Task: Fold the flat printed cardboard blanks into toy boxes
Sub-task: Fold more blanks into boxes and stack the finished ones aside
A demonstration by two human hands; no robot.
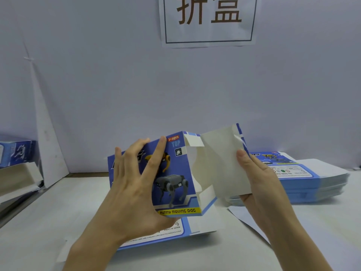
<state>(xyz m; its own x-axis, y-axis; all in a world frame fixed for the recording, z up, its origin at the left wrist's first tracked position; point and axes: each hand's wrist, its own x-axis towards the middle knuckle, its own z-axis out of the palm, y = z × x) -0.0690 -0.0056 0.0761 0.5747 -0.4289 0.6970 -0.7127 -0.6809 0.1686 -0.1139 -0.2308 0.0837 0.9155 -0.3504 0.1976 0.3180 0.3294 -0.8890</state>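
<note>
A blue toy box [175, 173] printed with robot dogs and "FUNNY MOVING DOG" is held above the table, partly formed, its right end open. My left hand [134, 184] grips its printed front, fingers spread over the face and thumb under the lower edge. My right hand [257, 177] pinches the large white end flap [220, 163], which stands open to the right. A small side tab [192, 140] sticks out at the top of the open end. A flat blank [166, 233] lies on the table under the box.
A stack of flat printed blanks [312, 180] sits on the table at the right. Folded boxes [17, 155] lie at the far left edge. A white wall with a paper sign [209, 20] stands close behind the table.
</note>
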